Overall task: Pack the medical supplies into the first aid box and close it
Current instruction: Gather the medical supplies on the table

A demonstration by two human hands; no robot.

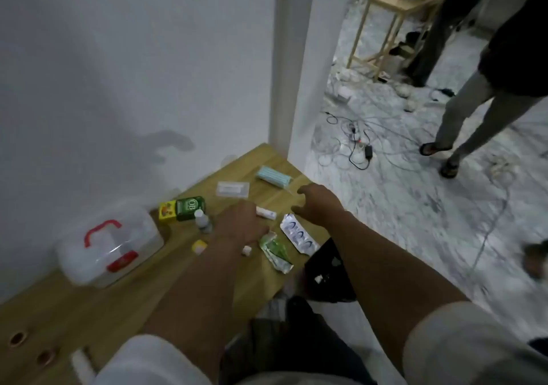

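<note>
Left hand (pixel 240 227) grips a small white tube (pixel 267 213); right hand (pixel 315 206) hovers loosely curled, empty, over the wooden table (pixel 133 289).

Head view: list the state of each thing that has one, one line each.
First aid box: lid closed, on the table.
Small bottle: upright, capped.
Green carton: lying flat.
Face masks: stacked, flat.
Left hand: over the supplies; grip unclear.
Right hand: open, empty.

Matt wooden table (pixel 133 292); on it a clear glossy plastic box (pixel 109 251), beside it shiny foil packets (pixel 299 233).
</note>
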